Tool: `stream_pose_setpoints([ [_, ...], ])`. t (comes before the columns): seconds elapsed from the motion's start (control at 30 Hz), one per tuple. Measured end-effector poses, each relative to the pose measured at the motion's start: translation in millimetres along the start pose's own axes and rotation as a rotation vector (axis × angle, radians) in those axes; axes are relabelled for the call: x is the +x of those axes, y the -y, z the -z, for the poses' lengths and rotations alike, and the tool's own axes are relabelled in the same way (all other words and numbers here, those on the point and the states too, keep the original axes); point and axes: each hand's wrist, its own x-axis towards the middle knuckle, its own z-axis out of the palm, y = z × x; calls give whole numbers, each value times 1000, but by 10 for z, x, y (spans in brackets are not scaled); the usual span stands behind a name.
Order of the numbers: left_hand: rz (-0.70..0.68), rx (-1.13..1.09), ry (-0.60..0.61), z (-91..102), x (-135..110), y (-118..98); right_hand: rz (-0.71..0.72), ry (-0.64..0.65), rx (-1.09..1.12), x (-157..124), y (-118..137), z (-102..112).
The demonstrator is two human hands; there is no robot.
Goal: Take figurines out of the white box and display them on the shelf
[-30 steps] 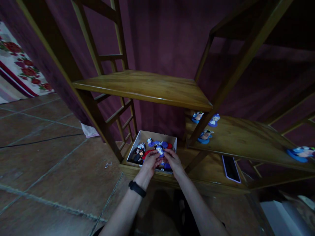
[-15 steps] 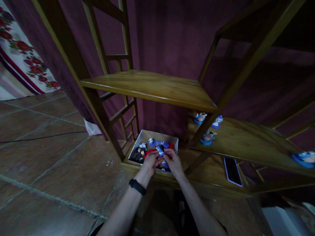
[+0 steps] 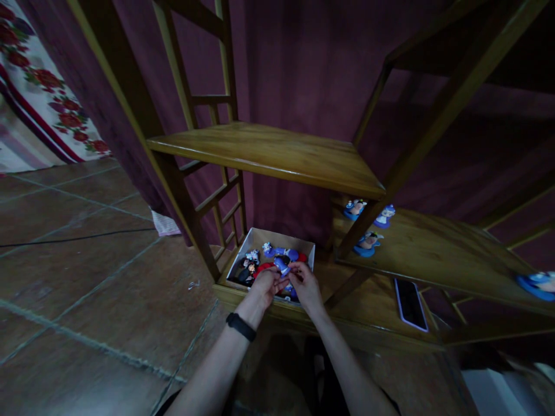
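Above an open cardboard box (image 3: pixel 250 237), a small blue-purple figurine (image 3: pixel 282 266) is held between my two hands. My left hand (image 3: pixel 267 283) supports it from below and the left, its fingers closed against the base. From the right, my right hand (image 3: pixel 303 279) pinches its edge between thumb and fingertips. More figurines lie in the box: a white-and-blue one (image 3: pixel 267 249), a blue one (image 3: pixel 286 253), and dark ones (image 3: pixel 247 270) at the left. Something red shows beneath my hands. My fingers hide part of the held figurine.
The box stands on the low ledge of a wooden shelf unit, under a higher board (image 3: pixel 269 150). To the right, figurines (image 3: pixel 366 244) stand on a middle shelf (image 3: pixel 437 248). A phone (image 3: pixel 411 304) lies on the lower board. A slanted post (image 3: pixel 364 225) rises between the sections.
The figurine has turned slightly in my fingers, and less white shows on it now. Both hands stay over the box. The view has shifted a little.
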Motion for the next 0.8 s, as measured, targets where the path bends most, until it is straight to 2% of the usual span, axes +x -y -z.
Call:
stream_pose_setpoints([
  [0.13, -18, -28, 36, -14, -9, -12, 30, 0, -67, -6, 3, 5],
  [0.27, -42, -40, 22, -15, -10, -13, 34, -14, -120, 1, -9, 26],
  [0.5, -67, -17, 0, -18, -17, -16, -35, -12, -36, 42, -88, 59],
  [0.8, -113, 38, -92, -43, -20, 15, -209, -3, 71, 73, -178, 59],
])
